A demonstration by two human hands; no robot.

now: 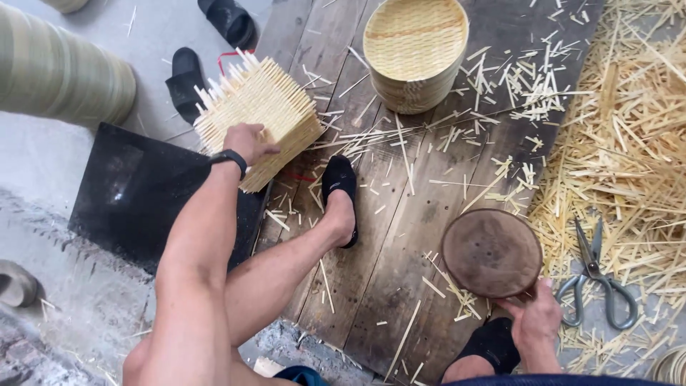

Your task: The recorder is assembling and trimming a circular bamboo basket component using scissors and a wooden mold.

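Trimming awaits: our left hand (246, 143) grasps a square woven mat (259, 118); right hand (534, 320) grips the round wooden form (491, 252); finished trays (415, 51) stacked.

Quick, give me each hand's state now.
Left hand: resting on the stack of woven mats, fingers curled over it.
Right hand: gripping the round wooden disc.

The person has bare arms and legs, a black band on the left wrist (230, 159), black slippers, and dark blue clothing at the lap.
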